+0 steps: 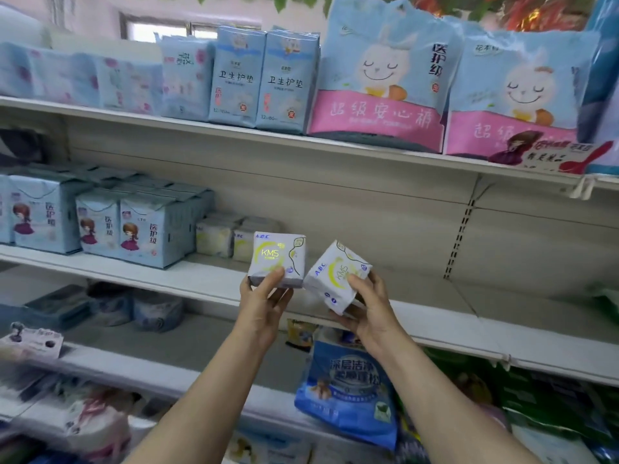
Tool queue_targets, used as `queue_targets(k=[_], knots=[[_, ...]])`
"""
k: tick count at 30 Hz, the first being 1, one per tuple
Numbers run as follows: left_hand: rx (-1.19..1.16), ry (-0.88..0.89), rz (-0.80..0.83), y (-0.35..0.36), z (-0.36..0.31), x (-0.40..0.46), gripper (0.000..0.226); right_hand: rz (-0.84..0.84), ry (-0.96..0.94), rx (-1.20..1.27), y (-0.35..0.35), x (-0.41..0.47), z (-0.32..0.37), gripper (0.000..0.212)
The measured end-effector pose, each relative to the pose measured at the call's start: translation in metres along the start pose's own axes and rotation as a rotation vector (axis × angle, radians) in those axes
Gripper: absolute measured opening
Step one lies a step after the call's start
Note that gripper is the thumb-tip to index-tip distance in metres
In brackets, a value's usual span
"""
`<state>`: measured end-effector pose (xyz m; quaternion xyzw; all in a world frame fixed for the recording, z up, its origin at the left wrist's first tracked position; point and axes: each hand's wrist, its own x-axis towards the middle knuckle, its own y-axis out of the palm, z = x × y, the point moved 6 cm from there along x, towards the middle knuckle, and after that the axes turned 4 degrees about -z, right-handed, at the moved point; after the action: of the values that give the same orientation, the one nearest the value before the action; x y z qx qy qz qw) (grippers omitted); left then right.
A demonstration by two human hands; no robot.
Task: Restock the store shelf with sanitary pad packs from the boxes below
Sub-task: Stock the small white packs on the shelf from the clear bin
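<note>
i hold two small white kms packs above the middle shelf's front edge (187, 279): the upright pack (277, 259) pinched in my left hand (264, 306), the tilted pack (338, 276) gripped in my right hand (368, 313). their corners look to touch, so a nudge could loosen the tilted one and drop it over the edge. bare shelf lies open to the right; the stocked yellow-white packs (221, 236) crowd the left.

The white metal middle shelf (418, 316) lies bare from its middle to its right end, open up to the underside of the white top shelf (301, 137). Along its left half stand light-blue cartoon-girl pad packs (140, 236) at the front edge, and small pale yellow-white packs (221, 237) sit further back, just beside them. A slotted upright strip (460, 229) marks the back panel.
</note>
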<state>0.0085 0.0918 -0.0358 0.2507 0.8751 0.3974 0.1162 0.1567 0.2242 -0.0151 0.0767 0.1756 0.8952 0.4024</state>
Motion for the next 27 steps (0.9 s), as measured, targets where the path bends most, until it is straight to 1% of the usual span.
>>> queue_targets(k=[7, 8, 11, 15, 18, 20, 22, 24, 27], knots=[[-0.011, 0.039, -0.04, -0.028, -0.03, 0.034, 0.062, -0.089, 0.041, 0.211, 0.029, 0.033, -0.017, 0.061], [-0.001, 0.032, -0.039, -0.03, -0.032, 0.038, 0.061, -0.105, 0.049, 0.24, 0.034, 0.038, -0.02, 0.06], [0.034, 0.001, -0.027, -0.037, -0.033, 0.047, 0.045, -0.13, 0.056, 0.26, 0.049, 0.051, -0.026, 0.06], [0.019, -0.032, -0.03, -0.045, -0.039, 0.063, 0.048, -0.121, 0.082, 0.236, 0.069, 0.066, -0.039, 0.061], [0.009, -0.05, -0.05, -0.047, -0.051, 0.07, 0.043, -0.106, 0.099, 0.216, 0.078, 0.072, -0.044, 0.054], [0.045, -0.044, -0.074, -0.055, -0.061, 0.086, 0.04, -0.107, 0.129, 0.198, 0.088, 0.082, -0.053, 0.049], [0.099, -0.047, -0.082, -0.055, -0.071, 0.09, 0.039, -0.1, 0.121, 0.166, 0.091, 0.085, -0.053, 0.051], [0.146, -0.033, -0.104, -0.06, -0.081, 0.1, 0.032, -0.1, 0.099, 0.151, 0.096, 0.095, -0.055, 0.054], [0.231, -0.043, -0.108, -0.068, -0.091, 0.113, 0.021, -0.092, 0.104, 0.121, 0.103, 0.103, -0.056, 0.04]])
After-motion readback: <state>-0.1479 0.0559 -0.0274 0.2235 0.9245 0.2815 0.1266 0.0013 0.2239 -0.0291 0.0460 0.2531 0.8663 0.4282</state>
